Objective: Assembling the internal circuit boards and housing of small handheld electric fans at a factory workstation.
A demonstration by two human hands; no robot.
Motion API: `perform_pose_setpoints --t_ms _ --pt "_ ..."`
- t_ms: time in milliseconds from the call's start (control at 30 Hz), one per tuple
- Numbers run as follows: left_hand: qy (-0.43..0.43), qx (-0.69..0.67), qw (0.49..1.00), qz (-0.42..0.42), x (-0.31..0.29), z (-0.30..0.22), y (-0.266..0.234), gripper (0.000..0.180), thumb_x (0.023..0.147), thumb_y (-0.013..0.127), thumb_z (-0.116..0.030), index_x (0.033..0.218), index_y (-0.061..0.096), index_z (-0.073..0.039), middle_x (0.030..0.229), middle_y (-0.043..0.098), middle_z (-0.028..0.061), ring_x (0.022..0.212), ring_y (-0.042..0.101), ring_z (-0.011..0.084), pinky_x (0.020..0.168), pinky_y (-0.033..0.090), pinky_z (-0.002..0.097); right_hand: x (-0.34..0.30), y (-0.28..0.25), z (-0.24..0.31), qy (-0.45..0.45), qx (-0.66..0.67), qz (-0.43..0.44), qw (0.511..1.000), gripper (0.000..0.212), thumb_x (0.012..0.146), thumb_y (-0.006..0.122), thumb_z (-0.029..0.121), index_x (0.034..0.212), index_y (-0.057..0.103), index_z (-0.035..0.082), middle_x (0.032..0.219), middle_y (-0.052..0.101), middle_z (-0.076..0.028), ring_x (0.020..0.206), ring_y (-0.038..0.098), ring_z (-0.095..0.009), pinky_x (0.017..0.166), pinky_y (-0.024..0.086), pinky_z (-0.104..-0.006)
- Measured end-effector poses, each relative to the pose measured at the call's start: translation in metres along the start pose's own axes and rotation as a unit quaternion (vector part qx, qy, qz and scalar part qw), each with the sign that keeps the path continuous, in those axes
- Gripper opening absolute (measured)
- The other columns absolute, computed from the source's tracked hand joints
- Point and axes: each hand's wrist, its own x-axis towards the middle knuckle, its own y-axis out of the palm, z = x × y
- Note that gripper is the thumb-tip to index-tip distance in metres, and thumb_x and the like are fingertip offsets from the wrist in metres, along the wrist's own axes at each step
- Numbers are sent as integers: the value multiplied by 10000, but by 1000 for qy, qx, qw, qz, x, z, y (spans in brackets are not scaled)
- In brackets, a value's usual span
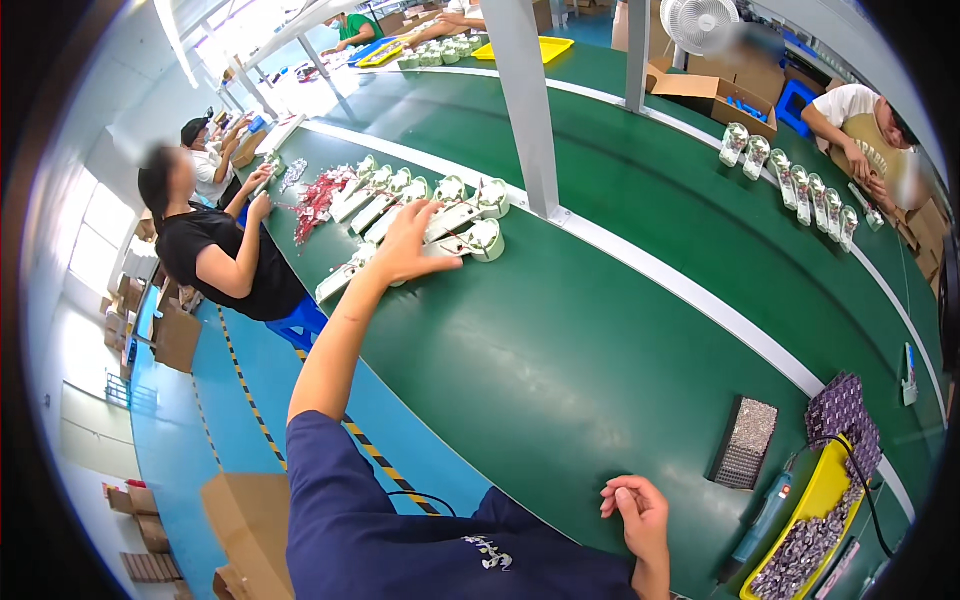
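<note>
My left hand reaches out over a row of white plastic housings, its thumb and fingers spread. Each housing has a long body and a round cup-like end, with thin wires and small green parts inside. The hand hovers at or touches the nearest housing; whether it makes contact is hard to tell. My right hand is over the near edge of the green table, fingers loosely curled in, and nothing shows in them. To its right lie a teal electric screwdriver and a dark block of small metal pieces.
A yellow tray of small metal parts and a purple patterned stack sit at the right. Red wired parts lie beyond the housings. A grey post rises from the table. Co-workers sit at left, far side and right, one by clear-ended housings.
</note>
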Motion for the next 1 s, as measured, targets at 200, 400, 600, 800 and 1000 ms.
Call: perform_pose_setpoints --t_ms 200,400,600,800,1000 --pt "-9 98 984 148 26 6 10 1192 580 847 -742 1512 391 -154 1601 249 281 1496 227 496 1202 214 606 3 1 2 10 -5 14 1000 158 1029 552 47 1097 652 -55 955 687 -135 769 662 -168 664 575 -305" --pt "18 57 991 118 25 3 19 822 679 843 -635 1269 534 -154 1535 365 164 1415 366 413 1123 311 581 3 -1 -4 -28 13 -16 999 156 1032 535 44 1077 650 -51 940 682 -134 722 655 -169 627 572 -312" --pt "35 27 997 65 15 -32 36 640 778 804 -549 1166 541 -113 1450 427 156 1326 411 408 1069 366 547 3 0 1 -26 14 -8 1000 156 1031 526 30 1074 652 -52 939 682 -133 723 656 -170 626 571 -311" --pt "35 6 999 -4 -30 -92 52 572 801 817 -459 1102 563 -45 1333 486 198 1195 464 405 1026 413 508 3 -1 0 -15 10 -9 1000 153 1027 522 10 1076 653 -51 946 683 -126 740 655 -158 652 571 -300" --pt "62 -17 998 -12 -70 -189 67 588 778 824 -473 1091 573 -42 1335 489 227 1190 480 413 959 429 512 0 3 1 0 -32 -3 999 153 1030 529 20 1098 644 -54 955 678 -120 758 650 -152 679 564 -289"
